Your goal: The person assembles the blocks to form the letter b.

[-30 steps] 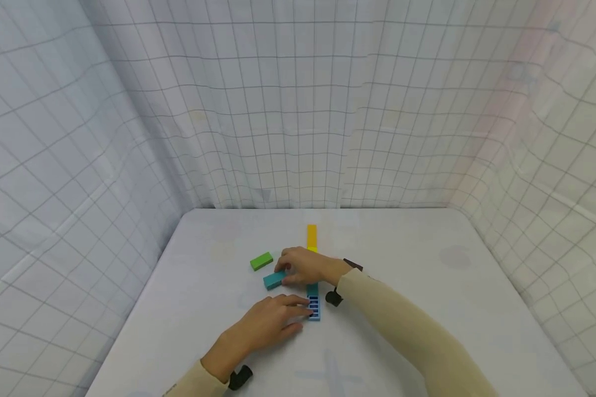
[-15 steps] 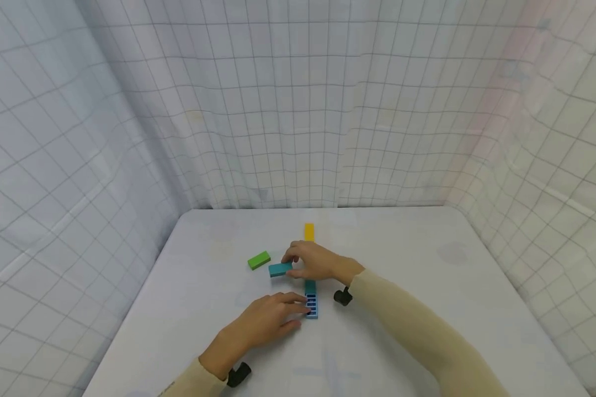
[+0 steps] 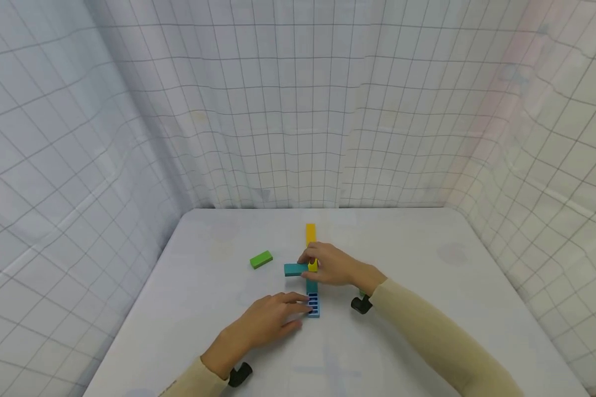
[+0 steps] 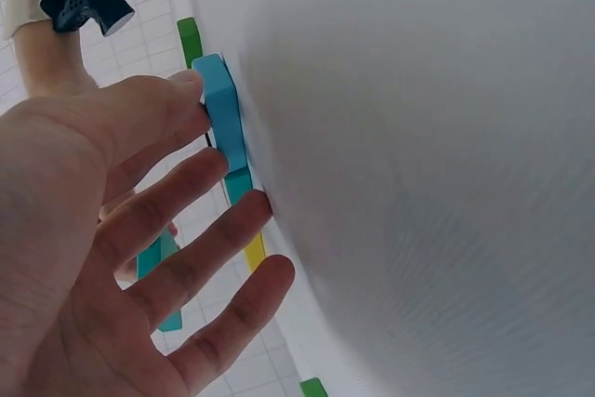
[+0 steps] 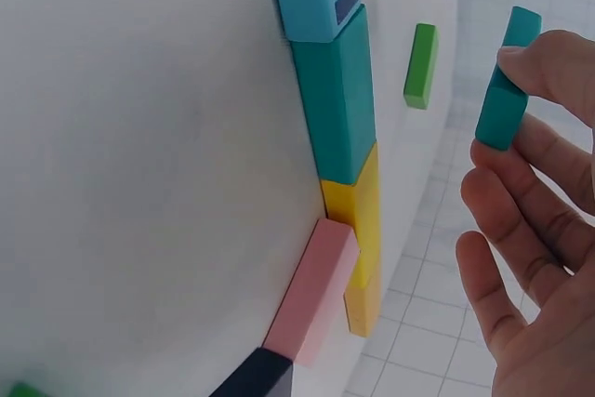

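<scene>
My right hand (image 3: pixel 330 264) pinches a teal block (image 3: pixel 295 269) between thumb and fingers. It holds the block up over the table, above and left of a row of blocks. The row runs away from me: a light blue block (image 5: pixel 321 6) with dark window marks, a second teal block (image 5: pixel 335 99), a yellow block (image 5: pixel 366 216) and an orange-yellow block (image 5: pixel 363 309). Fingers spread, my left hand (image 3: pixel 270 317) lies beside the light blue block, with fingertips at its left edge. In the head view my right hand hides part of the yellow block.
A green block (image 3: pixel 261 259) lies left of the row. On its right side are a pink block (image 5: pixel 311 290), its end close against the yellow one, and a black block (image 5: pixel 256 376). Gridded white curtains (image 3: pixel 278 110) surround the white table (image 3: pixel 402 248).
My right hand has lifted the teal block from the left and carried it right toward the row, turning it more crosswise. My left hand has stayed in place.
</scene>
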Available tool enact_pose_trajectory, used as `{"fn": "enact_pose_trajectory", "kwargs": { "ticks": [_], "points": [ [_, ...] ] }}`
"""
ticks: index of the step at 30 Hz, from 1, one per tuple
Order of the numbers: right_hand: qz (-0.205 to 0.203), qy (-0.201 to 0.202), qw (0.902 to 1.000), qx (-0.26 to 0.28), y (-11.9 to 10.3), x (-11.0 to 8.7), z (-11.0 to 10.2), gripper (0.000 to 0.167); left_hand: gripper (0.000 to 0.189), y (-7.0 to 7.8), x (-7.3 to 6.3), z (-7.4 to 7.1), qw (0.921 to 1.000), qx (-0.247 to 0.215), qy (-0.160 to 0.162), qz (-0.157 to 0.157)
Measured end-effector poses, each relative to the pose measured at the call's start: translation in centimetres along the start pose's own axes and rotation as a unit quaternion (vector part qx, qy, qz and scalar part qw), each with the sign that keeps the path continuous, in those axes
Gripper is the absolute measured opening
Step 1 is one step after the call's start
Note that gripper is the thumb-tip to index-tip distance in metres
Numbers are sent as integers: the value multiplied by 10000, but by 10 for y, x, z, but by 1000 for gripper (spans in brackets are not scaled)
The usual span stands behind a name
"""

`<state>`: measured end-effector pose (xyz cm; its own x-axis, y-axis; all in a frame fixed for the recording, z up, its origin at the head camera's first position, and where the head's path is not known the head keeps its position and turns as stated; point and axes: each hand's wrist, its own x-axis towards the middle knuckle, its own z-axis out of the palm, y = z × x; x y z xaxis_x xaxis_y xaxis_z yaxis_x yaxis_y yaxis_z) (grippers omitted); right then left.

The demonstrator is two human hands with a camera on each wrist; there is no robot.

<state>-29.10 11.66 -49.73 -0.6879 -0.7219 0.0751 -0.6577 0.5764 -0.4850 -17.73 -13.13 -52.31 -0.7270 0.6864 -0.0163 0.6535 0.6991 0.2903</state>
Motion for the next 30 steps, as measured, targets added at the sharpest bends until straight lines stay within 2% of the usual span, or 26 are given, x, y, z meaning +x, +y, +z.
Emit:
{"fn": "enact_pose_trajectory", "kwargs": {
  "ticks": [7, 19, 25, 30],
  "points": [
    [66, 98, 9998, 184, 4, -20, -3, 27, 38, 1, 2, 1, 10000, -4, 3, -37],
    [138, 410, 9985, -332, 12, -53, -6, 30, 36, 1, 2, -2, 9998, 11, -134, -142],
    [443, 328, 9981, -265, 12, -71, -4, 28, 38, 3, 2, -4, 9997, -41, -173, -175],
    [449, 315, 9978, -360, 15, -84, 2, 27, 39, 4, 2, -3, 9996, -63, -211, -187]
  ]
}}
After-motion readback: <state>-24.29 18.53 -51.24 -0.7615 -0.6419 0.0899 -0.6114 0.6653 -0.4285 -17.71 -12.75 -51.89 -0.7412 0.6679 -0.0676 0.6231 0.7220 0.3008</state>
